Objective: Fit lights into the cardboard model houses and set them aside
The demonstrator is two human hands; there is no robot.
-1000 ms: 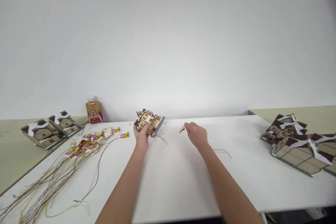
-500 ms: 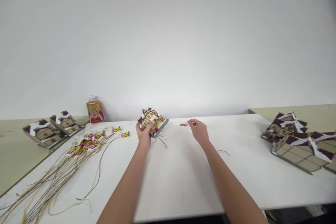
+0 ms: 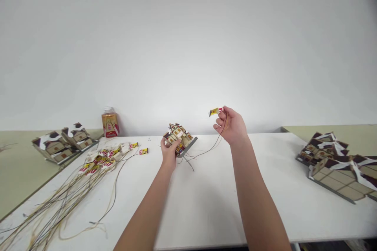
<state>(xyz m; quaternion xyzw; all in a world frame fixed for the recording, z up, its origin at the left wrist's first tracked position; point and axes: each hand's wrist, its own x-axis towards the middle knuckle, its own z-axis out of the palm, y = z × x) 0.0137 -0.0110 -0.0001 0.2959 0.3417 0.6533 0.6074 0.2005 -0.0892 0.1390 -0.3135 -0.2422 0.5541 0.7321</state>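
Right fingers (image 3: 226, 110) pinch yellow-red piece (image 3: 216, 111); left fingers (image 3: 176, 144) clamp model house (image 3: 179, 133), grey edge (image 3: 189, 147) uncovered; open room between.

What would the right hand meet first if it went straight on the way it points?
Probably the wall, with the small yellow-and-red piece it holds touching first; nothing else shows between, but depth is unclear.

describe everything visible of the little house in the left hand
The little house has cream walls, yellow-framed windows, a dark roof with white patches, a pale label on its front and a grey base. It looks like printed board. It is tilted above the white table, gripped by the left hand, with thin wires beneath.
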